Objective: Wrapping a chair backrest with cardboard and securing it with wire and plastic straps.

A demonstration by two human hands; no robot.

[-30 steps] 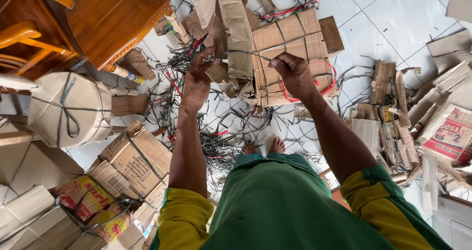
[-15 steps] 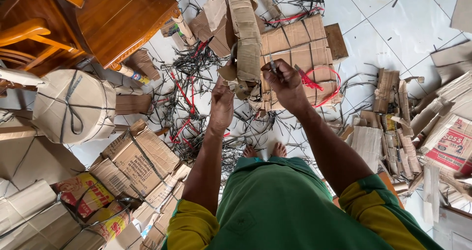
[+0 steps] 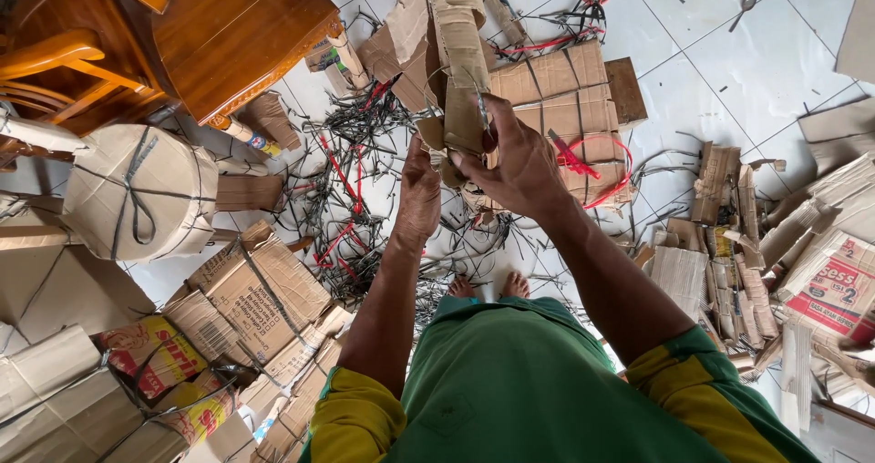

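The cardboard strip (image 3: 458, 25) runs off the top edge, hiding the fingertips (image 3: 474, 144).

A long strip of folded brown cardboard (image 3: 458, 39) hangs upright in the air above the tiled floor, creased and ragged at its lower end. Its bottom is pinched between both hands. A thin dark strap (image 3: 480, 108) runs down its face, close against the cardboard, near the lower end.
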